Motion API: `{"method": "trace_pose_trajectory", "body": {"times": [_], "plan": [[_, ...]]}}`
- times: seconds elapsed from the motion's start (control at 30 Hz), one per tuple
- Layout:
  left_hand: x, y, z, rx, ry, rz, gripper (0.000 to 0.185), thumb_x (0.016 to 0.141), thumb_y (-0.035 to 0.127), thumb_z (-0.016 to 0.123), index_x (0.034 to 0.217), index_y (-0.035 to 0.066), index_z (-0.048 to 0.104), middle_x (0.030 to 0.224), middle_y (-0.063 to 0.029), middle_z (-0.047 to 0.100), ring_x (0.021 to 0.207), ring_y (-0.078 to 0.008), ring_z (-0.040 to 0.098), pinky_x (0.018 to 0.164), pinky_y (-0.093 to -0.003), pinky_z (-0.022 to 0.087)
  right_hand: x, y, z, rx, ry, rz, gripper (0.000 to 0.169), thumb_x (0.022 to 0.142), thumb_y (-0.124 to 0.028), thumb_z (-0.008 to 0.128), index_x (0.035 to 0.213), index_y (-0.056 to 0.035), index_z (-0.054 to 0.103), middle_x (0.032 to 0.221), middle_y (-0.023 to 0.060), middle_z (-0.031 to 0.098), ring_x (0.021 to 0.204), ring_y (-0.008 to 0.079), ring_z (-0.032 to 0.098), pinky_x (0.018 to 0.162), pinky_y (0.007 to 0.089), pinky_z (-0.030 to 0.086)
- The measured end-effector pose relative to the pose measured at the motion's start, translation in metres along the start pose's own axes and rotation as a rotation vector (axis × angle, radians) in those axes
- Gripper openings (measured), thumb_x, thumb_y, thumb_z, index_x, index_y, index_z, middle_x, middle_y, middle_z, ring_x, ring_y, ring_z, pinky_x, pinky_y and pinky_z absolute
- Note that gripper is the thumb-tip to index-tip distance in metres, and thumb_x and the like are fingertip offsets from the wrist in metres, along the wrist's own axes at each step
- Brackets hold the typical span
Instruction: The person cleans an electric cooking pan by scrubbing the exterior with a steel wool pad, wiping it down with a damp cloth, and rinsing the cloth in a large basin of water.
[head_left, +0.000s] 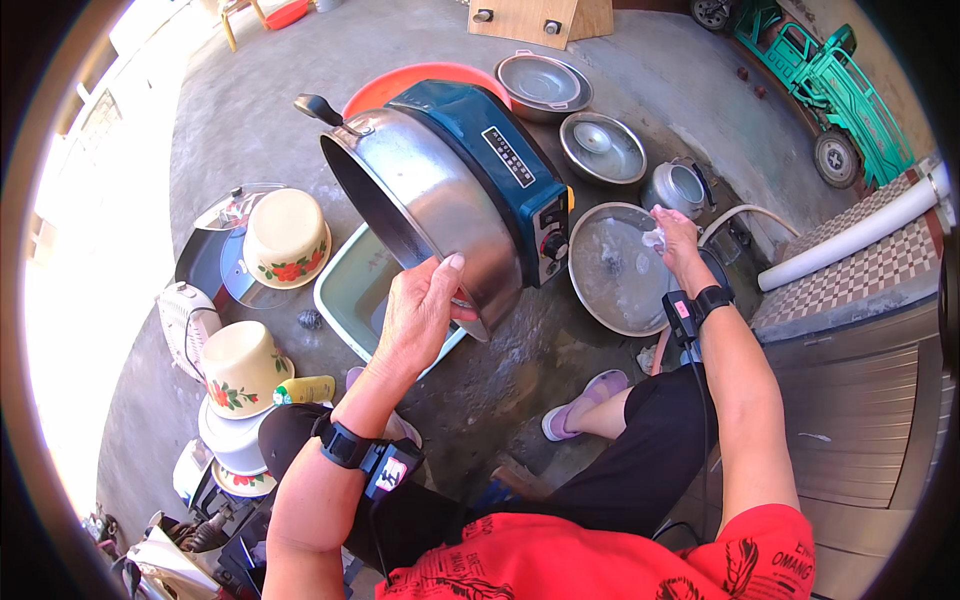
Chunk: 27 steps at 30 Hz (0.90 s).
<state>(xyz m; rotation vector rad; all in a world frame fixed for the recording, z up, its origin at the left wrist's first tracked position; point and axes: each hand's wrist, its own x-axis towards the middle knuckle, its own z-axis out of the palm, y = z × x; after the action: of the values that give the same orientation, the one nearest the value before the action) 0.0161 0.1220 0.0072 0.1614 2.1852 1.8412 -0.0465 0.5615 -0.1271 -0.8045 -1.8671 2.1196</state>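
My left hand (420, 307) grips the rim of an electric cooking pot with a steel bowl (442, 199) and a dark blue base (480, 127). The pot is tilted on its side, its mouth facing left and down. A black handle (319, 110) sticks out at its far end, and a control knob (553, 245) shows on the base. Under the pot is a pale green plastic tub (324, 296), partly hidden. At the right, my right hand (679, 240) pinches a small whitish wad (654, 238), perhaps cloth, above the edge of a metal basin (581, 292) with water in it.
Steel basins (603, 148), an aluminium kettle (675, 189) and an orange-red basin (367, 91) stand beyond. Left are upturned flowered enamel pots (286, 232), a glass lid (236, 210), a steel scourer (309, 319) and a yellow bottle (309, 390). A hose (750, 210) and green cargo tricycle (847, 105) are right.
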Motion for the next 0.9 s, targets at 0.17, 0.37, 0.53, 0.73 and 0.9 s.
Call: {"method": "trace_pose_trajectory", "body": {"times": [0.17,0.37,0.53,0.73,0.9], "plan": [[0.002,-0.005,0.001,-0.037,0.0,0.06,0.047,0.097,0.04,0.046,0.077,-0.002,0.054,0.071,-0.009,0.057,0.063,-0.0191,0.067,0.057,-0.0246,0.049,0.007,0.002,0.02,0.057,0.235,-0.2,0.017,0.092,-0.022,0.06,0.088,-0.0059,0.059,0.072,-0.0002,0.058,0.055,0.0074,0.048,0.046,0.023,0.037],[0.002,-0.009,-0.001,-0.024,-0.022,0.053,0.047,0.097,0.04,0.045,0.079,-0.003,0.054,0.072,-0.009,0.058,0.065,-0.0186,0.067,0.058,-0.0247,0.048,0.019,0.01,0.02,0.082,0.327,-0.205,0.018,0.095,-0.023,0.055,0.083,-0.0095,0.054,0.066,-0.0011,0.051,0.053,0.0082,0.045,0.044,0.0233,0.036],[0.003,-0.005,0.003,-0.036,-0.03,0.057,0.047,0.098,0.035,0.045,0.076,-0.005,0.053,0.069,-0.0101,0.057,0.063,-0.0179,0.065,0.057,-0.0272,0.05,0.025,0.02,0.015,0.002,0.3,-0.094,0.022,0.094,-0.027,0.056,0.08,-0.0104,0.053,0.062,-0.0003,0.049,0.05,0.0101,0.045,0.043,0.0254,0.037],[0.004,-0.013,-0.001,-0.026,-0.048,0.025,0.045,0.097,0.036,0.045,0.078,-0.004,0.054,0.072,-0.0094,0.058,0.065,-0.0177,0.066,0.059,-0.0262,0.05,-0.043,-0.045,0.113,0.198,0.056,-0.223,0.023,0.092,-0.027,0.053,0.096,-0.0041,0.051,0.082,0.0085,0.058,0.074,0.0182,0.058,0.067,0.0327,0.048],[0.001,-0.012,-0.003,-0.035,-0.061,0.029,0.043,0.097,0.035,0.046,0.08,-0.004,0.054,0.073,-0.0083,0.058,0.066,-0.0172,0.067,0.06,-0.0247,0.051,-0.148,-0.091,0.193,-0.114,-0.205,-0.725,0.026,0.092,-0.018,0.047,0.112,-0.0022,0.05,0.108,0.0107,0.06,0.097,0.0153,0.056,0.088,0.0291,0.045]]}}
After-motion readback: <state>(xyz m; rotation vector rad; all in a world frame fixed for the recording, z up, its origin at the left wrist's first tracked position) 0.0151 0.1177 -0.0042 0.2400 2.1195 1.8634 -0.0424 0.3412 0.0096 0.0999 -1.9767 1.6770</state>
